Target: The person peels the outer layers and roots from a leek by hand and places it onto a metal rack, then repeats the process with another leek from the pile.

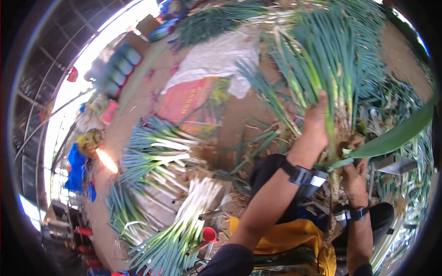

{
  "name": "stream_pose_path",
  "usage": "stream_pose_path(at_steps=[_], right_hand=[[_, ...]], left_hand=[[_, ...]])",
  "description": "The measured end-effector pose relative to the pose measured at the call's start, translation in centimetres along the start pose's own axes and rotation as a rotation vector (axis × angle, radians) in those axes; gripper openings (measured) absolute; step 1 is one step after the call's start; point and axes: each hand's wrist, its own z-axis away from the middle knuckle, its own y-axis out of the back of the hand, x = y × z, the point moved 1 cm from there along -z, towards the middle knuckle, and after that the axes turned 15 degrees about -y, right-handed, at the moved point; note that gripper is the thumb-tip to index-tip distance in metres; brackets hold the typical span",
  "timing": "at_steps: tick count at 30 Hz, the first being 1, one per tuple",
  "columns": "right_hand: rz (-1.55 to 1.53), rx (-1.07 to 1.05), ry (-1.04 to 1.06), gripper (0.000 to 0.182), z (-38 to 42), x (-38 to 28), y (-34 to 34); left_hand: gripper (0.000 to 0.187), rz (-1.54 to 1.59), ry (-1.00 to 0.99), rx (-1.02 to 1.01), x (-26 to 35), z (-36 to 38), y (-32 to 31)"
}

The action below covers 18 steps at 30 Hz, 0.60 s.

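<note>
Upright between both hands stood the leek bunch — left hand gripped its stalks higher, right hand clasped its root end.

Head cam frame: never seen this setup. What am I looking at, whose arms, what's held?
This is a single fisheye camera worn on a person's head, looking forward and down, so the edges curve. Both bare arms belong to the wearer, each with a dark wrist strap. The left hand grips a bunch of green onions by the stalks, leaves fanning upward. The right hand holds the same bunch lower down, near the roots. On the dirt ground lie sorted green onion bundles, a white sheet and a red printed sack.
</note>
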Motion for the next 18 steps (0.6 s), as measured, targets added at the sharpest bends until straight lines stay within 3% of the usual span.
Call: stream_pose_path(at_steps=[1,2,5,7,10,14,16,18], right_hand=[[-0.075,-0.089,-0.007,0.037,-0.1,-0.4,-0.5],[-0.108,0.116,-0.044,0.026,0.2,0.1,-1.3],[-0.249,-0.026,-0.053,0.022,-0.4,2.6,-0.4],[-0.238,0.084,-0.049,0.014,-0.2,2.9,-0.8],[-0.2,-0.063,-0.066,0.02,-0.6,2.1,-0.7],[-0.151,-0.053,-0.095,0.032,1.6,0.9,-1.1],[0.038,0.104,-0.033,0.035,3.2,1.6,-0.7],[0.006,0.14,-0.069,0.034,4.3,2.2,0.2]], left_hand=[[0.037,-0.058,-0.043,0.041,-0.2,-0.1,-0.1],[0.037,-0.112,-0.08,0.081,-0.4,-0.2,-0.2],[0.038,-0.134,-0.082,0.187,-0.3,-0.2,-0.6],[0.037,-0.157,-0.056,0.217,-0.3,-0.3,-0.3],[0.037,-0.206,-0.051,0.217,0.1,0.1,-0.5],[0.038,-0.294,-0.124,0.206,-0.7,-1.0,0.8],[0.039,-0.285,-0.17,0.213,-0.3,-1.3,0.9],[0.04,-0.288,-0.191,0.236,-1.4,-2.4,1.7]])
